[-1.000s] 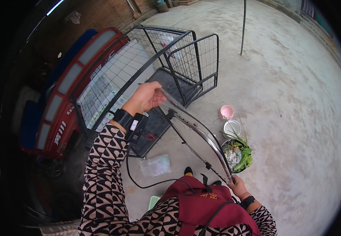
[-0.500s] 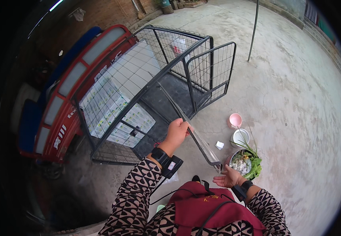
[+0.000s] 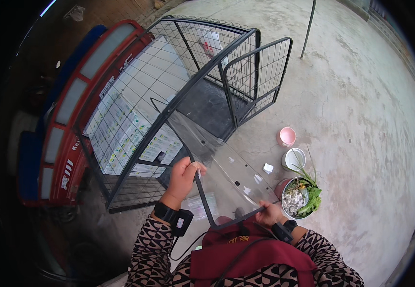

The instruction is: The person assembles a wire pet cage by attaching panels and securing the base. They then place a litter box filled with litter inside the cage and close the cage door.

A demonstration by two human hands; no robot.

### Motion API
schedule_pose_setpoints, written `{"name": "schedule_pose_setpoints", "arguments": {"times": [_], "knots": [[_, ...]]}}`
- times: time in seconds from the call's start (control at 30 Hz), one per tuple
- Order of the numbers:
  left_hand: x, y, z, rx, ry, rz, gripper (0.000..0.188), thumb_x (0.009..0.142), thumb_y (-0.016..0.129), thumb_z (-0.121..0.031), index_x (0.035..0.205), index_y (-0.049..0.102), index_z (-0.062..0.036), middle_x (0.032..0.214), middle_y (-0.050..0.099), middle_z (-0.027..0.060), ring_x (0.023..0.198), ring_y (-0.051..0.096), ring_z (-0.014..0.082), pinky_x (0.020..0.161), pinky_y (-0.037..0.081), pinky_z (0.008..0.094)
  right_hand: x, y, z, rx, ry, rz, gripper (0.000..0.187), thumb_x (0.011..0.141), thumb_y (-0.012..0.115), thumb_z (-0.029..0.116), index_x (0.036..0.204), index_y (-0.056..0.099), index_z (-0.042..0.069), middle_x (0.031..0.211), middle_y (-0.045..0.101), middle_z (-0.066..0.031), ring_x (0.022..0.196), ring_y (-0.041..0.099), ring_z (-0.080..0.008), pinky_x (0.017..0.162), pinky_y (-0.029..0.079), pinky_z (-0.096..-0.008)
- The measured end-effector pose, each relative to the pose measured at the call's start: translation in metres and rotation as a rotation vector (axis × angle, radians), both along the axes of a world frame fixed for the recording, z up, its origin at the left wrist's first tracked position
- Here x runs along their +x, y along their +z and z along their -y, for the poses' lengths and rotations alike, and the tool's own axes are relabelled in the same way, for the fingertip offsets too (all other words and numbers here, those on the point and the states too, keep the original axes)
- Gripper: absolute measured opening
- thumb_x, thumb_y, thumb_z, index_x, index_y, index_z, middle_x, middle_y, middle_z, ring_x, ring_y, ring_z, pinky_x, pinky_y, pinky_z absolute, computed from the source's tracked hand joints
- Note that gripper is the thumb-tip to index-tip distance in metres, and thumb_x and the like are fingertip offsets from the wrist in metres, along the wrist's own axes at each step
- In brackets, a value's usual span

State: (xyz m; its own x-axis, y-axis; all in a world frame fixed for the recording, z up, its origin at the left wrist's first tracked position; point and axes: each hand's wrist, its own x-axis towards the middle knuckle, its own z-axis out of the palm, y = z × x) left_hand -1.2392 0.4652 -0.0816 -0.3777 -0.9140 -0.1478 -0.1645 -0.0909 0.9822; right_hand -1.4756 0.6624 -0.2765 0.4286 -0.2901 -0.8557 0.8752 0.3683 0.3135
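A clear plastic panel (image 3: 224, 184) with black edging is stretched out in front of me, tilted, its far end against the wire cage (image 3: 170, 109). My left hand (image 3: 182, 181) is closed around the black-trimmed left edge. At the near right corner, my right hand (image 3: 269, 215) pinches the rim. Small black dots and white marks show on the see-through sheet. The cage has a black frame, and its mesh door (image 3: 257, 79) stands swung outward. Inside, boxes printed green and white (image 3: 121, 129) lie to the left, beside a black floor tray (image 3: 207, 107).
Right of the panel stand a pink bowl (image 3: 287, 137), a white bucket (image 3: 294, 158) and a pot of leafy greens (image 3: 295, 198). A small white piece (image 3: 268, 168) lies on the concrete. A red vehicle (image 3: 69, 158) is behind the cage; a thin pole (image 3: 308, 31) rises at the back.
The panel has turned from nearly edge-on to broadside. My left hand has shifted left and nearer; my right hand, formerly open, has closed on the corner.
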Motion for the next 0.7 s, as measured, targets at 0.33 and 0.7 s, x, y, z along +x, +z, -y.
{"name": "schedule_pose_setpoints", "arguments": {"times": [0.33,0.7], "knots": [[-0.001,0.003,-0.001,0.144,0.304,-0.011,0.019,0.087,0.041,-0.009,0.075,0.051,0.0000,0.081,0.062,0.0118,0.073,0.057,0.0160,0.072,0.046,0.0278,-0.045,-0.026,0.020,-0.047,0.060,-0.123,0.012,0.089,0.052,0.021,0.087,0.051,0.009,0.082,0.057,-0.0051,0.072,0.059,-0.0225,0.070,0.051,-0.0356],[0.028,0.023,0.026,0.614,0.342,-0.134,0.046,0.082,0.044,-0.008,0.127,0.039,-0.0045,0.122,0.050,0.0221,0.096,0.060,0.0317,0.078,0.051,0.0385,-0.033,-0.090,0.036,0.071,-0.239,-0.033,0.015,0.091,0.048,0.017,0.081,0.048,0.007,0.069,0.051,-0.0027,0.066,0.057,-0.0211,0.071,0.054,-0.0378]]}}
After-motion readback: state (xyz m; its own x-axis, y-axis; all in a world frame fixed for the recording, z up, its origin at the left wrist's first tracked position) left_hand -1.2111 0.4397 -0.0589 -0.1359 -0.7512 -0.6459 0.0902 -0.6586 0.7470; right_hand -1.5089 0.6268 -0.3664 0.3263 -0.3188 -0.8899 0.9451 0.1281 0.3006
